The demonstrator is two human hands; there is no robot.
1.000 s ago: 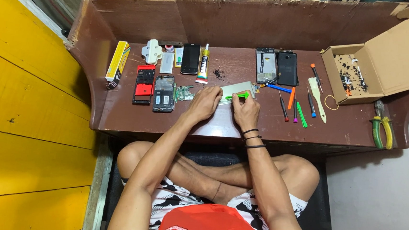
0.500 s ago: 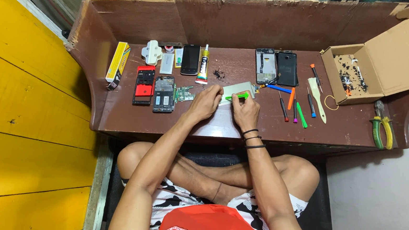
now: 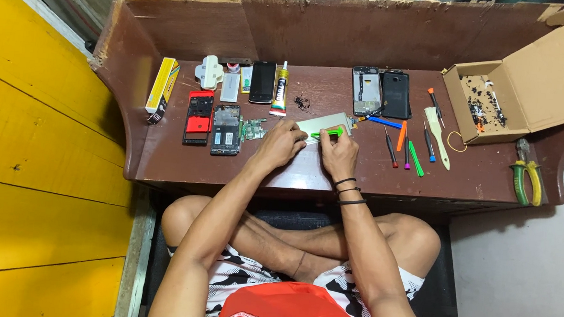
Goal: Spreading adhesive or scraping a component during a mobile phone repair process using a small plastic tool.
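A low brown wooden desk (image 3: pixel 163 157) with a raised back stands against a plank wall, yellow boards to one side, and a person sits cross-legged before it. At the desk's middle lies a pale flat phone panel (image 3: pixel 321 123), tilted a little. The left hand (image 3: pixel 277 145) rests on its near left corner, fingers curled down to pin it; the right hand (image 3: pixel 336 152) pinches a green pry tool (image 3: pixel 327 134) between thumb and fingers, its tip laid across the panel's near edge. By my reading the prying of this panel is under way (how far the tool has gone in is too small to tell), and the next move calls for a steady hold from the left hand while the tool slides along the edge without bending the part. To the left lie a red phone frame (image 3: pixel 199 117) and an opened phone body (image 3: pixel 226 129); to the right, apart from the hands, a row of small screwdrivers (image 3: pixel 405 146), then pliers (image 3: pixel 525 179) and an open cardboard box (image 3: pixel 540 64).
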